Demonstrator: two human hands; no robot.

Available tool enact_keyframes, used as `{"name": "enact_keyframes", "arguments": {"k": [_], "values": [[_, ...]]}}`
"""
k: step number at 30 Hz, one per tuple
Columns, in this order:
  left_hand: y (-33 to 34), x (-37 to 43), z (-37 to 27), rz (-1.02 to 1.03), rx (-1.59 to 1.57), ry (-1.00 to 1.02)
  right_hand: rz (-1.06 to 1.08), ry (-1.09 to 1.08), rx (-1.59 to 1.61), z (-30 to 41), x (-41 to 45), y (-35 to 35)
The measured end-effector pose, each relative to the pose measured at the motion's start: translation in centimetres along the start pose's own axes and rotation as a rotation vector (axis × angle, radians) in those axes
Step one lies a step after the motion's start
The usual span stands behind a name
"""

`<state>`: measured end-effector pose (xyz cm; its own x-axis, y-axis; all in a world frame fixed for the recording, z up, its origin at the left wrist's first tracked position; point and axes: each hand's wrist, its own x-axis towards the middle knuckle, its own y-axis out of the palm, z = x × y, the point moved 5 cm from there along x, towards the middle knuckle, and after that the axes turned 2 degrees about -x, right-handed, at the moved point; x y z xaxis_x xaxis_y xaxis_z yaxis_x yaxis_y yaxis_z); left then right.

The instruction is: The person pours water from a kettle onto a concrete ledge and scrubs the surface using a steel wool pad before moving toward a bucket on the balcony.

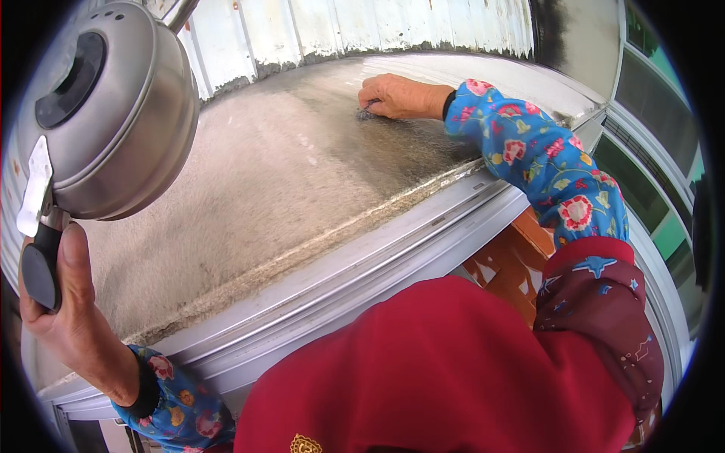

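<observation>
My left hand [82,300] grips the black handle [42,269] of a stainless-steel kettle [153,136], holding it up at the left. A dark knob [93,73] tops its lid, and a metal lever [37,184] sits beside the handle. Part of the spout [180,12] shows at the top edge. On the concrete ledge [249,187], my right hand [396,95] is closed around a small dark wad, perhaps steel wool [369,112], pressed to the surface. Around that hand the concrete is dark and looks wet. Most of the wad is hidden by the fingers.
White corrugated metal sheeting [357,25] rises behind the ledge. Along its near side runs an aluminium window track [340,283], close to my body. Glazed window panels [657,119] stand at the right, and reddish-brown tiles [510,260] show below.
</observation>
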<state>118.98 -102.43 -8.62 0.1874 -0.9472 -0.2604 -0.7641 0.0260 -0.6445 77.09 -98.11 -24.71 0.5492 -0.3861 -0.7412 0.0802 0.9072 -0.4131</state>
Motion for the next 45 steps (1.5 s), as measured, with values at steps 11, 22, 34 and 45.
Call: {"name": "enact_keyframes", "arguments": {"k": [11, 22, 34, 45], "values": [[-0.6, -0.2, -0.5, 0.003, 0.033, -0.087, 0.095, -0.028, 0.102, 4.0, -5.7, -3.3], [-0.8, -0.4, -0.4, 0.027, -0.007, -0.058, 0.324, 0.106, 0.353, 6.6, -9.8, -6.9], [-0.2, -0.3, -0.4, -0.002, 0.103, -0.091, 0.188, -0.055, 0.229, 6.7, -4.7, -3.6], [0.7, 0.2, -0.3, 0.065, -0.029, -0.058, -0.154, -0.118, -0.023, 9.4, -5.0, -3.3]]}}
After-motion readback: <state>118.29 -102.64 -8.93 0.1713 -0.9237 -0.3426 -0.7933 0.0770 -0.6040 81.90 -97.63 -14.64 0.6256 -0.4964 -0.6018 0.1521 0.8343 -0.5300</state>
